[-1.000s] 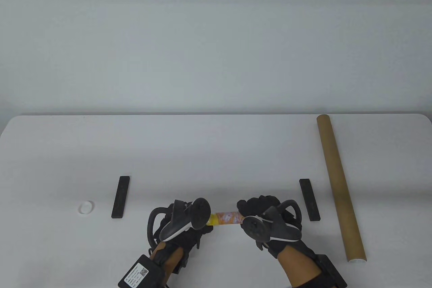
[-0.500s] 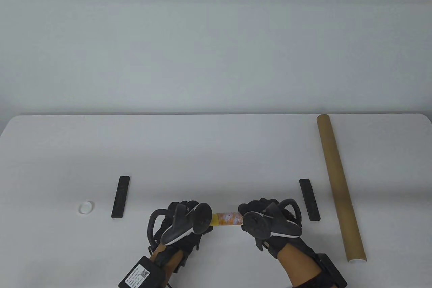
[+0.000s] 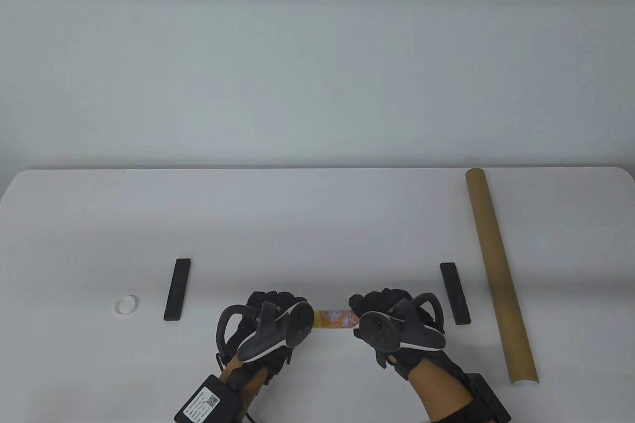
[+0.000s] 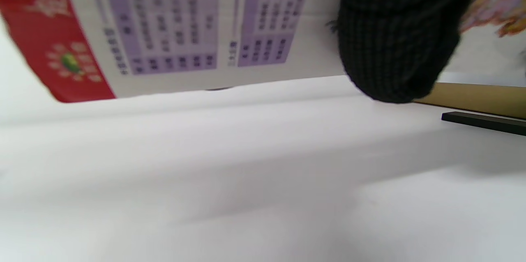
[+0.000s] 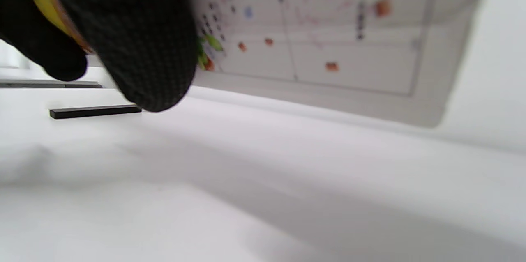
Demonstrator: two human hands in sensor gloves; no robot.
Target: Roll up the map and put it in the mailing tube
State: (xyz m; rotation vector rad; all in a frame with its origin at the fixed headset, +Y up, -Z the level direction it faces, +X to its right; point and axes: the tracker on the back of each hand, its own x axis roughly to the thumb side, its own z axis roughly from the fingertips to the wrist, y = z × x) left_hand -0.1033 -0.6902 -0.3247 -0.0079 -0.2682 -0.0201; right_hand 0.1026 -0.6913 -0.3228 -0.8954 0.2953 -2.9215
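Note:
The rolled map [image 3: 333, 319], yellow and orange on its visible part, lies crosswise near the table's front edge. My left hand [image 3: 272, 305] grips its left end and my right hand [image 3: 381, 302] grips its right end, fingers curled over the roll. In the left wrist view a gloved finger [image 4: 394, 36] lies on the map [image 4: 176, 28], printed red and purple. In the right wrist view a finger [image 5: 135, 36] covers the map [image 5: 328, 28]. The brown mailing tube [image 3: 498, 274] lies lengthwise at the right, its near end open.
Two black bars lie on the white table, one at the left [image 3: 177, 289] and one at the right [image 3: 455, 292], between my right hand and the tube. A small white cap [image 3: 126, 304] sits far left.
Both hands have turned slightly forward over the roll, showing more of the fingers. The roll sits a little farther from the front edge.

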